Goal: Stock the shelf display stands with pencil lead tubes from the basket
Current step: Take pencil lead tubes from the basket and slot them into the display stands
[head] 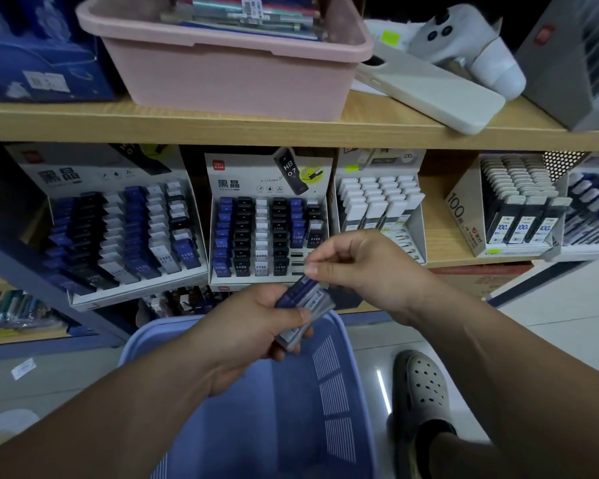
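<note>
My left hand (253, 326) grips a bundle of pencil lead tubes (303, 311), blue and clear, above the blue basket (332, 385). My right hand (357, 264) pinches the top end of one tube in that bundle with thumb and forefinger. Both hands hover just in front of the middle display stand (267, 223), whose rows hold blue, black and white HB 0.7 tubes; its right-hand rows have open slots near the front. A similar stand (118, 229) sits to the left.
On the same shelf to the right are a white-capped tube stand (381, 205) and a "100" stand (512, 209). The upper wooden shelf (291, 127) carries a pink tub (229, 63), a phone case and a white device. My shoe (426, 392) is right of the basket.
</note>
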`<state>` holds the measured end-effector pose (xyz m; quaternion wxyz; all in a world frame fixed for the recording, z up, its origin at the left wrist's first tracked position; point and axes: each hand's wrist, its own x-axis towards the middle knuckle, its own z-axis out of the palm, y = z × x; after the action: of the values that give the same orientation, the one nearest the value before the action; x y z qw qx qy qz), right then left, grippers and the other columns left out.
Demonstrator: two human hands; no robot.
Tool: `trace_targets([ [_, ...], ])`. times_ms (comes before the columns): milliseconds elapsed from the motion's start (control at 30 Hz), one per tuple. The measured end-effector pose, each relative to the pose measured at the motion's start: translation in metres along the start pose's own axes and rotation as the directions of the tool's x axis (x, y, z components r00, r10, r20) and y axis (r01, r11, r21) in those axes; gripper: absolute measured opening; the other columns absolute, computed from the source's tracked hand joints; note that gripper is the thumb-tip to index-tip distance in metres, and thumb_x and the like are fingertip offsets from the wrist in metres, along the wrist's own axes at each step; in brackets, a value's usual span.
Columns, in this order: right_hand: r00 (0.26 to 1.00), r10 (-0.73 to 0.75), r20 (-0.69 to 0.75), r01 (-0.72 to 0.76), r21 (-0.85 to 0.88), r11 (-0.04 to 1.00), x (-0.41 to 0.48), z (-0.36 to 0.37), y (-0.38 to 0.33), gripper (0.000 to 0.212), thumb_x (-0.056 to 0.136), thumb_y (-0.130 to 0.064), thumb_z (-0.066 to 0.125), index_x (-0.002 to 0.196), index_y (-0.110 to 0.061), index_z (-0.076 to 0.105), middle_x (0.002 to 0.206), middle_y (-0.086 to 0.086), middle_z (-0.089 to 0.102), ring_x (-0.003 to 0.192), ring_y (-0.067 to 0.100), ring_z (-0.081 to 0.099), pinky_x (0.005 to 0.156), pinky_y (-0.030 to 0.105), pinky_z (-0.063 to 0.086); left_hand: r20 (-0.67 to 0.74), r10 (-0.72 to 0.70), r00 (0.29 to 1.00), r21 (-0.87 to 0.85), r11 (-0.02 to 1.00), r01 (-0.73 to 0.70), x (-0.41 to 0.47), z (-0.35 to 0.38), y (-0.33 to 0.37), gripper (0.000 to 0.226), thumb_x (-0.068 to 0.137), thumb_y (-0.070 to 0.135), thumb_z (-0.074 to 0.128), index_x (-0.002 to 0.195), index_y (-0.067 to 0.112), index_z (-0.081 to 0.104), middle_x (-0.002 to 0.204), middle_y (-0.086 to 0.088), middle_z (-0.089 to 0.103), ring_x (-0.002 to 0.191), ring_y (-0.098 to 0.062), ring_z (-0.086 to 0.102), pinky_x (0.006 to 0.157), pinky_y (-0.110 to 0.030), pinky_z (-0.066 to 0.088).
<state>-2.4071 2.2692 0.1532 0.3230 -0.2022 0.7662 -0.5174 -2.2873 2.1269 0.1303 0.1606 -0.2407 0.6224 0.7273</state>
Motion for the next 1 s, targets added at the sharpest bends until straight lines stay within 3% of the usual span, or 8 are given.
trace_targets([
  [167,0.996,0.061,-0.071,-0.055,0.089,0.995,-0.002,-0.018,-0.002,0.011,0.085,-0.004,0.075,0.087,-0.008,0.065,0.07,0.007,0.068,0.058,0.01,0.063,0.051,0.019,0.05,-0.044,-0.006,0.999,-0.018,1.0,0.005,0.002,-0.009,-0.002,0.015,0.097,0.009,0.06,0.11,0.012,0.069,0.082,-0.009,0.071,0.064,-0.017,0.065,0.055,-0.028,0.05],
  [333,0.99,0.131,-0.059,-0.11,0.278,0.954,-0.003,-0.031,0.004,0.026,0.085,0.008,0.069,0.106,-0.005,0.066,0.094,0.013,0.067,0.072,0.017,0.072,0.064,0.023,0.059,-0.115,-0.023,0.993,-0.294,0.956,-0.012,0.006,-0.016,-0.001,0.022,0.101,0.008,0.052,0.12,0.01,0.062,0.092,-0.018,0.074,0.066,-0.023,0.065,0.056,-0.031,0.05],
  [433,0.994,0.113,-0.012,-0.109,0.189,0.976,-0.006,-0.019,0.008,0.025,0.082,0.011,0.071,0.102,-0.004,0.07,0.098,0.016,0.067,0.075,0.019,0.072,0.066,0.023,0.06,-0.134,0.003,0.991,-0.457,0.887,-0.065,0.008,-0.013,0.004,0.023,0.1,0.008,0.051,0.121,0.007,0.061,0.099,-0.019,0.074,0.063,-0.022,0.063,0.055,-0.031,0.049],
  [533,0.999,0.035,-0.026,-0.034,0.036,0.999,-0.006,-0.002,0.013,0.019,0.08,0.006,0.078,0.093,-0.006,0.07,0.09,0.018,0.07,0.073,0.019,0.068,0.071,0.031,0.06,-0.167,0.012,0.986,-0.512,0.853,-0.097,0.012,-0.01,0.007,0.024,0.099,0.006,0.051,0.12,0.003,0.062,0.084,-0.013,0.069,0.057,-0.018,0.056,0.052,-0.029,0.045],
  [633,0.999,-0.018,-0.029,0.018,0.007,1.0,-0.004,0.009,0.013,0.025,0.081,0.001,0.079,0.097,-0.013,0.068,0.089,0.021,0.071,0.075,0.023,0.067,0.077,0.043,0.059,-0.154,0.014,0.988,-0.482,0.872,-0.088,0.016,-0.005,0.008,0.019,0.099,0.008,0.049,0.111,0.005,0.063,0.075,-0.009,0.064,0.052,-0.015,0.05,0.05,-0.029,0.04],
  [733,0.999,-0.047,0.002,0.047,-0.001,0.999,-0.003,0.012,0.009,0.033,0.084,-0.002,0.078,0.103,-0.027,0.067,0.084,0.012,0.074,0.073,0.022,0.07,0.075,0.037,0.06,-0.147,0.031,0.989,-0.447,0.889,-0.094,0.016,-0.001,0.008,0.012,0.096,0.014,0.059,0.104,0.008,0.065,0.074,-0.007,0.061,0.051,-0.013,0.048,0.05,-0.027,0.036],
  [833,0.995,-0.094,0.021,0.095,-0.03,0.995,-0.003,0.012,0.01,0.032,0.087,-0.001,0.074,0.113,-0.019,0.071,0.09,0.018,0.073,0.082,0.033,0.073,0.08,0.043,0.062,-0.175,0.044,0.984,-0.399,0.91,-0.111,0.017,-0.002,0.006,0.013,0.092,0.02,0.067,0.103,0.013,0.069,0.078,-0.004,0.062,0.053,-0.01,0.048,0.051,-0.024,0.035],
  [1000,0.988,-0.148,0.039,0.152,-0.154,0.976,-0.003,0.012,0.01,0.034,0.097,-0.006,0.063,0.12,-0.028,0.073,0.104,0.001,0.076,0.095,0.021,0.072,0.093,0.043,0.057,-0.234,0.064,0.97,-0.37,0.917,-0.15,0.019,-0.001,0.002,0.008,0.092,0.017,0.068,0.1,0.014,0.068,0.072,0.0,0.057,0.05,-0.009,0.043,0.045,-0.022,0.03],
])
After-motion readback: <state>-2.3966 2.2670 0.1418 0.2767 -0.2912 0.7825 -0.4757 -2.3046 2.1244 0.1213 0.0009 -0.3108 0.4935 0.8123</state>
